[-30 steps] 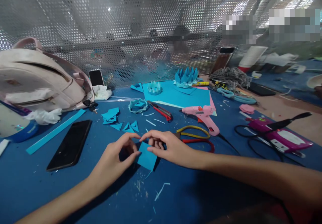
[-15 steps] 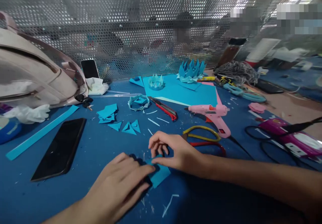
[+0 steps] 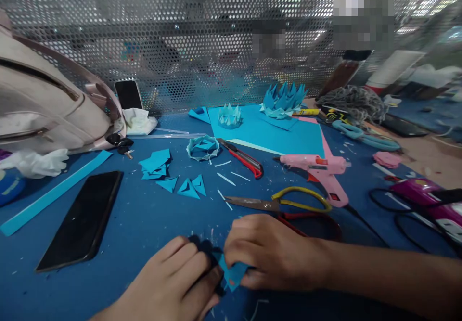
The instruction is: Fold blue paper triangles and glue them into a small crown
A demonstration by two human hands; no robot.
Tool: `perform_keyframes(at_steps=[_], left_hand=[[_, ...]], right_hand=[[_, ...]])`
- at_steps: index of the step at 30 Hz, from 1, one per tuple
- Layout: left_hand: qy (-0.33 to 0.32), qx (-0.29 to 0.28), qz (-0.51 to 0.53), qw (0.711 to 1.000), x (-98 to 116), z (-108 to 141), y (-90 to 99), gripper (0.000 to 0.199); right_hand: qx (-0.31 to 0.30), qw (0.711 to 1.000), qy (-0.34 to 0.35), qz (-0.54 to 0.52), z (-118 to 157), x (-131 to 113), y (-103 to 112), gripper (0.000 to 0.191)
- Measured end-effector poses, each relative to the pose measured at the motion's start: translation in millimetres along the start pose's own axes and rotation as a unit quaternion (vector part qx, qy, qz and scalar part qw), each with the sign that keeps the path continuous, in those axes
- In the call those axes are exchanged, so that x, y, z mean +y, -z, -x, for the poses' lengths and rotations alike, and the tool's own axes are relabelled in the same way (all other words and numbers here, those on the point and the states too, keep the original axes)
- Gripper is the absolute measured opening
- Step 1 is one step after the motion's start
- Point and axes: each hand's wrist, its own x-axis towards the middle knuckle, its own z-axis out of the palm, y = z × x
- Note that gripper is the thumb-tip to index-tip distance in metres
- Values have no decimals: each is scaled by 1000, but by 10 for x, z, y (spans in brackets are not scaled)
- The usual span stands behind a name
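Observation:
A small piece of blue paper (image 3: 233, 274), with a pointed lower corner, lies between my hands near the table's front. My left hand (image 3: 180, 277) closes on its left edge, fingers curled. My right hand (image 3: 269, 251) grips the right side, its fingers bent over the paper; they hide part of it. Just beyond are scissors (image 3: 252, 203) with one yellow and one red handle. Folded blue triangles (image 3: 188, 188) and a stack of blue paper pieces (image 3: 156, 163) lie further left. A ring of folded paper (image 3: 202, 147) stands behind them.
A red box cutter (image 3: 247, 161) and a pink glue gun (image 3: 321, 167) lie beyond my right hand. At the left are a black phone (image 3: 81, 220), a blue strip (image 3: 54, 193) and a backpack (image 3: 46, 99). Spiky paper crowns (image 3: 283, 100) sit on blue sheets (image 3: 249, 131) by the mesh panel.
The paper is now bent between my fingers; before, it lay flatter. My right hand's fingers have closed over it. The view has shifted slightly, and the scissor blades now show.

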Motion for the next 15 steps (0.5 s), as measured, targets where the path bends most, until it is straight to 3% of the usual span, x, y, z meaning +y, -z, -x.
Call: perform_keyframes(at_steps=[6, 15], left_hand=[[-2, 27, -30, 999, 22, 11, 21, 33], [0, 39, -32, 999, 2, 59, 1, 31]], right_hand=[[-13, 995, 30, 93, 7, 28, 11, 25], [11, 996, 40, 79, 18, 20, 4, 25]])
